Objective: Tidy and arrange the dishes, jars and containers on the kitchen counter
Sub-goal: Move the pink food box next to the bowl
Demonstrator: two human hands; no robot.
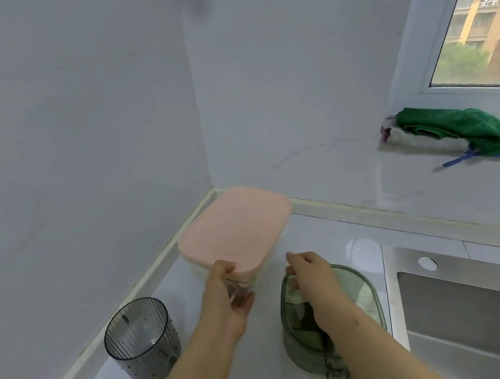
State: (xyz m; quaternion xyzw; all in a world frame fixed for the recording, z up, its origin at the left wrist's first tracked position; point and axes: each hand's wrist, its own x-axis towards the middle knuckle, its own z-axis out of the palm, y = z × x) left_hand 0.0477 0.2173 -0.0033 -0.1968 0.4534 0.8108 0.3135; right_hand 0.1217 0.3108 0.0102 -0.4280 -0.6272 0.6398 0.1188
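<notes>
Presently: pink-lidded container (235,228) sits at 12 o'clock from the person, tucked into the wall corner of the worktop (257,371). Judged reason: the corner keeps the largest box out of the working area.

Left hand (227,293) holds the container's near corner. The thumb lies on the lid edge and the fingers (242,302) are curled against the clear wall below, clamped on the box. A corner hold suits sliding or squaring it against the walls. Whether the base is fully down cannot be told.

Right hand (314,278) is over the green container (361,300), at 4 o'clock of the pink-lidded one and just beside it. Its fingers are bent down at the far rim. Whether they pinch the rim or only rest there cannot be told. Likely it steadies this box, or readies it as the next item to place.

Grey ribbed cup (141,338) stands upright at 8 o'clock of the pink-lidded container, near the left wall and apart from both hands.

Sink (480,309) is at 3 o'clock of the green container. A green cloth (455,128) lies on the window sill (424,178) at 2 o'clock.

Judgement: arranging is mid-way, with cup and green container not yet lined up.
</notes>
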